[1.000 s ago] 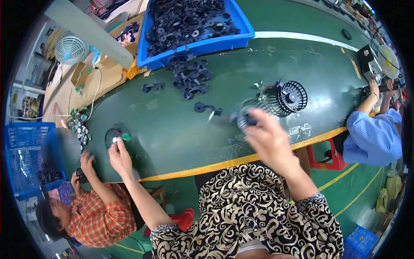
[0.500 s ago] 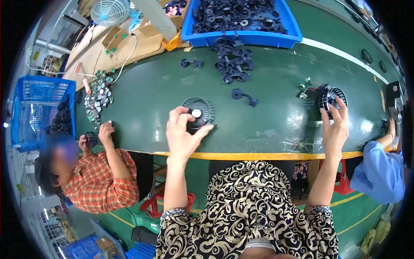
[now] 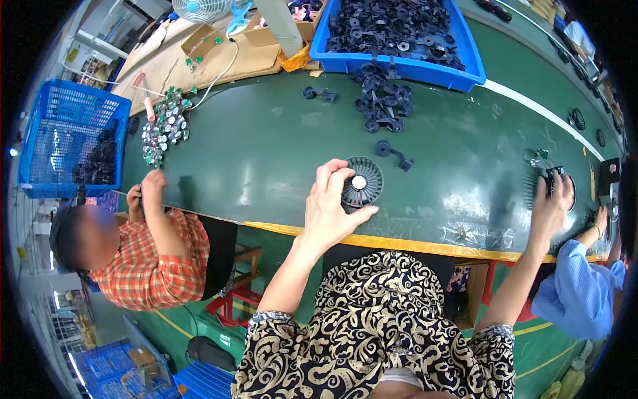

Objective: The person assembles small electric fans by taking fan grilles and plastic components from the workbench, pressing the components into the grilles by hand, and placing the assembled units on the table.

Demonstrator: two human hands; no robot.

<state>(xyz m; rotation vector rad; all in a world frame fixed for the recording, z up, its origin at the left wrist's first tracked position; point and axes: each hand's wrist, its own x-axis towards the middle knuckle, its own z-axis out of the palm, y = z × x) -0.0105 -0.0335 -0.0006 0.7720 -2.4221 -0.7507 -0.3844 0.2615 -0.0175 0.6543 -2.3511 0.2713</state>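
Observation:
In the head view, my left hand (image 3: 332, 209) has its thumb and fingers around the edge of a round black fan grille (image 3: 373, 174) with a white centre. The grille is low over the green table or touching it; I cannot tell which. Farther right, my right hand (image 3: 553, 209) grips a round black fan housing (image 3: 570, 189), partly hidden behind the fingers. A small green circuit board (image 3: 537, 155) lies beside that housing. Beyond the left hand lies a single dark plastic bracket (image 3: 394, 155), with a pile of similar brackets (image 3: 384, 103) behind it.
A blue tray (image 3: 405, 68) full of dark brackets stands at the back. A heap of small round parts (image 3: 165, 128) lies to the left, near a blue basket (image 3: 73, 189). A person in a checked shirt (image 3: 166, 276) sits left; a blue sleeve (image 3: 575, 286) shows right.
The view has shifted. My left hand has moved right with the fan grille. My right hand has also gone right, together with the fan housing and the circuit board beside it.

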